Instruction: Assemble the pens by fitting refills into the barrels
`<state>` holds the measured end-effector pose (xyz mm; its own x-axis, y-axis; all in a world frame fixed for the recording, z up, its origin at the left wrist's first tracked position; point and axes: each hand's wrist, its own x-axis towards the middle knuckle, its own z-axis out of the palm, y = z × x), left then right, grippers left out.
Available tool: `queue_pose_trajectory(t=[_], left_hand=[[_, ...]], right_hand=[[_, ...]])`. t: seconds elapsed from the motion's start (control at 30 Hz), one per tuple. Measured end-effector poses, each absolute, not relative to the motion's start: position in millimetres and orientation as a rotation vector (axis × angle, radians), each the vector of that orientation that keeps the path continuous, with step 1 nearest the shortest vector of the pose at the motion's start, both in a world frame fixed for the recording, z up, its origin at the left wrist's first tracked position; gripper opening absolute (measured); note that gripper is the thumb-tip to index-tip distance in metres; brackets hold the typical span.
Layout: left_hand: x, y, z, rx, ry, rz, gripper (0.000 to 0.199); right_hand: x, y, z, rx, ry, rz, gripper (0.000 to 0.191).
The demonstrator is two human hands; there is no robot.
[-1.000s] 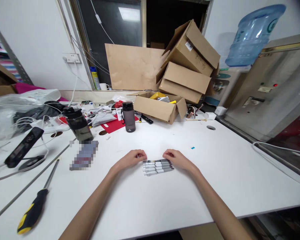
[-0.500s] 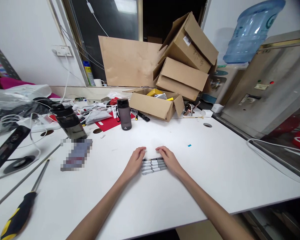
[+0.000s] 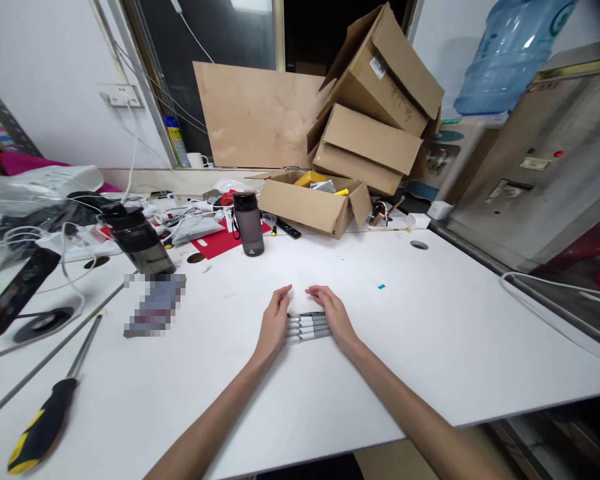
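A row of several grey-and-white pens [image 3: 307,328] lies side by side on the white table, with a darker pen [image 3: 306,314] along its far edge. My left hand [image 3: 273,323] stands on its edge at the left ends of the pens, and my right hand [image 3: 337,319] does the same at the right ends. Both hands have their fingers extended and curved inward, with a gap between the fingertips beyond the row. The palms cover the pen ends, so how firmly they touch cannot be seen.
A screwdriver [image 3: 55,407] and a blurred-out flat object [image 3: 155,305] lie to the left. Two dark bottles [image 3: 250,227] stand farther back. Behind them are an open cardboard box [image 3: 305,203], a remote [image 3: 289,228] and cables. A small blue scrap [image 3: 381,287] lies to the right.
The view has shifted slightly. My hands stay at both ends of the pens, with the right fingertips a little closer to the left ones. The dark pen shows more clearly along the far edge.
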<state>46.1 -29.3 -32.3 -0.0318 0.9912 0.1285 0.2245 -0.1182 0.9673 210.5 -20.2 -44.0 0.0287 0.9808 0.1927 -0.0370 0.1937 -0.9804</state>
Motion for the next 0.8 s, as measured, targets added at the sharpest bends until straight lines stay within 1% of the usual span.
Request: queue_pose_trajectory(t=[0.1,0.2,0.4,0.6,0.8], left_hand=[[43.5,-24.9,-31.9,1.396,1.341,1.279,0.034],[43.2,-13.1,-32.8,1.370,1.313,1.337,0.035],[49.0,43.8,-43.3,1.297,1.229,1.434,0.034],[56.4,93.1,-50.6,1.339,1.278,1.428,0.035],[57.5,106.7,-51.3,1.451,1.305,1.332,0.034]], right_hand=[[208.3,-17.7,-41.9,-0.966,-1.114,1.162,0.026],[209.5,-9.3,-36.4,-0.944,-1.054,1.177,0.023],[217.7,36.6,-29.6,-0.949,-1.033,1.144,0.023],[221.7,87.8,-35.9,-1.020,-1.112,1.104,0.024],[224.9,102.2,-47.6,-1.083,-1.304,0.976,0.023]])
